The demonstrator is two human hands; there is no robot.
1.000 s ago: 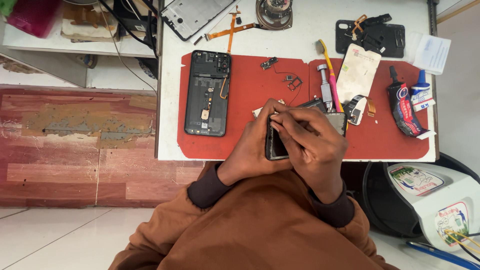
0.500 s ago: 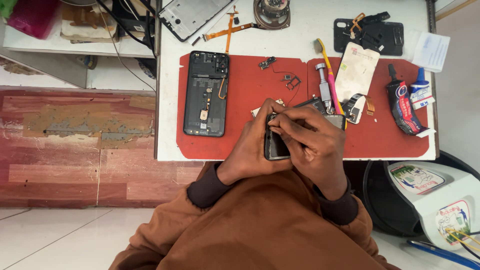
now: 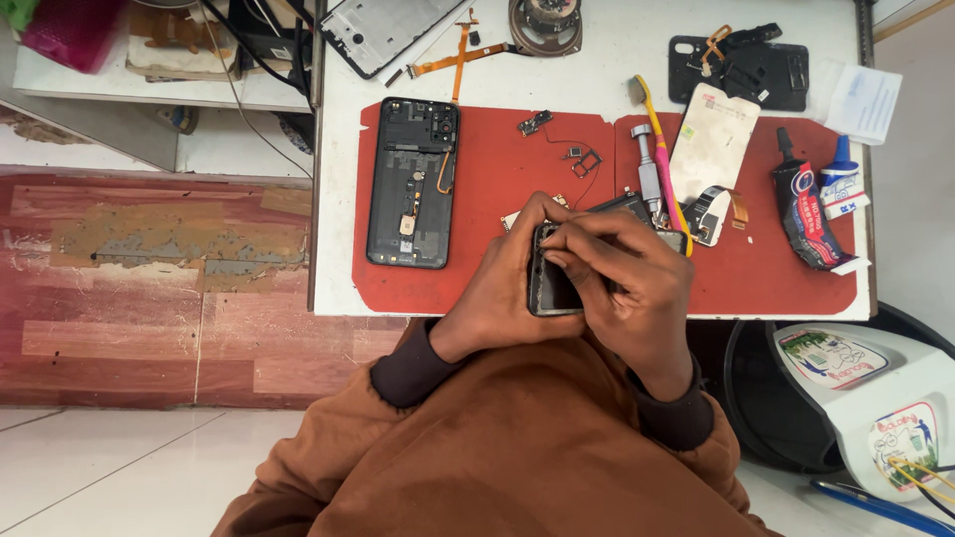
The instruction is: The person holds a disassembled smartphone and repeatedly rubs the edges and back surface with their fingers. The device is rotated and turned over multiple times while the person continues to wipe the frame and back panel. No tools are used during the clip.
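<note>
Both of my hands meet over the near edge of a red work mat point(image 3: 497, 189). My left hand point(image 3: 502, 293) grips a dark phone body point(image 3: 552, 288) from the left side. My right hand point(image 3: 627, 283) curls over the phone's top and right side, its fingertips pinched at the upper left corner. Whether those fingertips hold a small part or tool is hidden. Most of the phone is covered by my fingers. An opened black phone back point(image 3: 413, 184) with exposed internals lies flat on the mat to the left.
A white table point(image 3: 607, 60) carries a silver frame point(image 3: 383, 30), orange flex cables point(image 3: 458, 55), a round speaker point(image 3: 545, 22), a black phone panel point(image 3: 741, 70), a yellow-pink toothbrush point(image 3: 662, 149), a metal tool point(image 3: 649, 169), glue tubes point(image 3: 804, 204) and small parts. A bin point(image 3: 856, 388) stands at right.
My hands and the phone stay in nearly the same place; the right fingertips shift slightly at the phone's upper corner.
</note>
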